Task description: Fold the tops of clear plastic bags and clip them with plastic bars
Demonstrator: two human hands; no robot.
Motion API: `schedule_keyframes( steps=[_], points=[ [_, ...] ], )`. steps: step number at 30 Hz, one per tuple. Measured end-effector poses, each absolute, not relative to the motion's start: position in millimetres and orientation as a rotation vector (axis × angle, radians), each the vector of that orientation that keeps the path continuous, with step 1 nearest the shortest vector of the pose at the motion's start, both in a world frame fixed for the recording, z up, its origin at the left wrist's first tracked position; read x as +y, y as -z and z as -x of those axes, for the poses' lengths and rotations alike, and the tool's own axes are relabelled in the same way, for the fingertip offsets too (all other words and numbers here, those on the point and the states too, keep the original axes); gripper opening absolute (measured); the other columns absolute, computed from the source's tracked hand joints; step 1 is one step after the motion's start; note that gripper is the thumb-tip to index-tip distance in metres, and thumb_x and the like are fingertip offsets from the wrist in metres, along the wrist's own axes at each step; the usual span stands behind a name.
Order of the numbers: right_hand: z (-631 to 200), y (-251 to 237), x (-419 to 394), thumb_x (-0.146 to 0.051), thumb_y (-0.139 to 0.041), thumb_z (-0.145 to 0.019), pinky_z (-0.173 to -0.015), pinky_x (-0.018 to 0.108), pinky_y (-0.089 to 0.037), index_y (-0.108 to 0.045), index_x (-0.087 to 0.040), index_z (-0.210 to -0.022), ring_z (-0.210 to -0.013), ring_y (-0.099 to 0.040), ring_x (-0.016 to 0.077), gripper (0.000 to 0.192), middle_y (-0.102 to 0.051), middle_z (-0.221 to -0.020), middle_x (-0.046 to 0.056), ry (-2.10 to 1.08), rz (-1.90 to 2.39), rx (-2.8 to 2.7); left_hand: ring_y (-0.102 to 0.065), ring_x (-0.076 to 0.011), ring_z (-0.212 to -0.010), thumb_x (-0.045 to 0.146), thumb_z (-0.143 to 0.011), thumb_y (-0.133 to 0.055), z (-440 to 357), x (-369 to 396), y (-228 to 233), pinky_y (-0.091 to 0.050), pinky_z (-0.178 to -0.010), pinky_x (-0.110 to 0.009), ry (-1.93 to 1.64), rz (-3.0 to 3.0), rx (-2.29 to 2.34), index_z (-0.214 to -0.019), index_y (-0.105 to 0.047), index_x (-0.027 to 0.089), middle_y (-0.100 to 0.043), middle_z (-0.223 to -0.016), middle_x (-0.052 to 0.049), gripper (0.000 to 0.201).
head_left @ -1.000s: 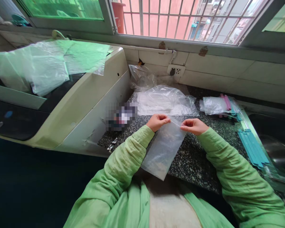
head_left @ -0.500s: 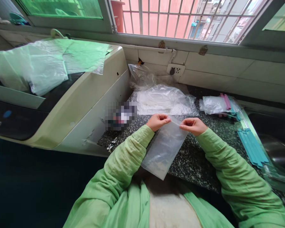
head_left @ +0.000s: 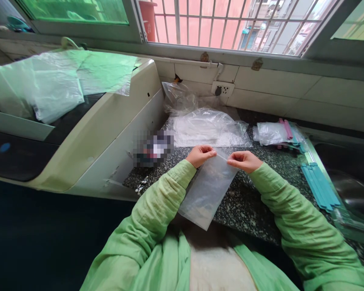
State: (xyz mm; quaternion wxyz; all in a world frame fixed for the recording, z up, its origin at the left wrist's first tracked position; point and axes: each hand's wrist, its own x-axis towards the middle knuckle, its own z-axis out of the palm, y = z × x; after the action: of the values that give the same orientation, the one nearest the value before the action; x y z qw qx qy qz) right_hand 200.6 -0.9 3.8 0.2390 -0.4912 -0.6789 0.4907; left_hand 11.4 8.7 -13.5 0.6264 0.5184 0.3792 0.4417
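Observation:
A translucent plastic bag (head_left: 208, 190) hangs tilted over the front edge of the speckled dark counter, its lower end toward my body. My left hand (head_left: 201, 155) pinches the bag's top edge at one corner. At the opposite top corner, my right hand (head_left: 245, 161) pinches the same edge between thumb and forefinger. The top edge is stretched between the two hands, and it looks closed or nearly so. Just beyond my hands lies a pile of clear plastic bags (head_left: 209, 128). Whether anything is inside the held bag I cannot tell.
Teal plastic strips (head_left: 319, 186) lie on the counter (head_left: 248, 210) beside the sink (head_left: 352, 178). Behind them sit folded bags with pink and teal strips (head_left: 273, 132). A washing machine (head_left: 109, 133) with plastic sheets on top (head_left: 57, 81) stands at left. A blurred-out object (head_left: 154, 148) lies near it.
The whole view has shifted slightly. Both hands keep their pinch on the bag's top edge, and the bag hangs almost as before.

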Motion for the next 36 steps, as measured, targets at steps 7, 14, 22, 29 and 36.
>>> schedule_keyframes(
  steps=[7,14,22,29,36],
  points=[
    [-195.8,1.2,-3.6,-0.055,-0.064,-0.051,-0.044,0.022,-0.025,-0.052,-0.014,-0.057,-0.048,-0.035,0.0062,0.043,-0.042,-0.050,-0.003,-1.285,1.342,-1.813,-0.036,-0.0027,-0.047,0.040,-0.045,-0.073,-13.8,9.1,16.2,-0.025,-0.048,-0.019,-0.940,-1.217,0.892,-0.055,-0.055,0.009,-0.046,-0.047,0.005,0.037],
    [-195.0,-4.7,-7.3,-0.049,-0.062,-0.056,-0.044,0.022,-0.027,-0.053,-0.014,-0.054,-0.047,-0.035,0.0063,0.037,-0.043,-0.049,-0.003,-1.147,1.334,-1.880,-0.037,-0.0028,-0.048,0.039,-0.045,-0.073,-14.3,8.8,16.4,-0.026,-0.049,-0.019,-0.961,-1.213,0.859,-0.059,-0.056,0.009,-0.047,-0.050,0.005,0.037],
    [-198.1,-3.1,-3.8,-0.057,-0.061,-0.054,-0.043,0.021,-0.027,-0.053,-0.014,-0.055,-0.047,-0.036,0.0066,0.043,-0.045,-0.048,-0.002,-1.245,1.294,-1.919,-0.037,-0.0035,-0.048,0.038,-0.045,-0.073,-14.8,9.1,18.9,-0.026,-0.049,-0.020,-0.972,-1.241,0.868,-0.056,-0.056,0.009,-0.046,-0.049,0.005,0.035],
    [-194.8,-0.2,-4.0,-0.057,-0.061,-0.055,-0.045,0.022,-0.030,-0.055,-0.014,-0.060,-0.048,-0.038,0.0077,0.043,-0.045,-0.050,-0.002,-1.200,1.311,-1.929,-0.039,-0.0040,-0.049,0.034,-0.046,-0.073,-17.4,7.5,18.5,-0.028,-0.049,-0.019,-0.958,-1.240,0.902,-0.056,-0.057,0.009,-0.049,-0.049,0.004,0.032],
    [-190.7,-4.3,-7.4,-0.052,-0.057,-0.060,-0.048,0.023,-0.033,-0.053,-0.014,-0.054,-0.049,-0.038,0.0077,0.038,-0.046,-0.049,-0.001,-1.027,1.286,-2.020,-0.039,-0.0039,-0.049,0.036,-0.044,-0.074,-19.4,6.5,19.6,-0.029,-0.049,-0.019,-0.934,-1.234,0.909,-0.056,-0.057,0.008,-0.049,-0.050,0.004,0.035]
  ],
)
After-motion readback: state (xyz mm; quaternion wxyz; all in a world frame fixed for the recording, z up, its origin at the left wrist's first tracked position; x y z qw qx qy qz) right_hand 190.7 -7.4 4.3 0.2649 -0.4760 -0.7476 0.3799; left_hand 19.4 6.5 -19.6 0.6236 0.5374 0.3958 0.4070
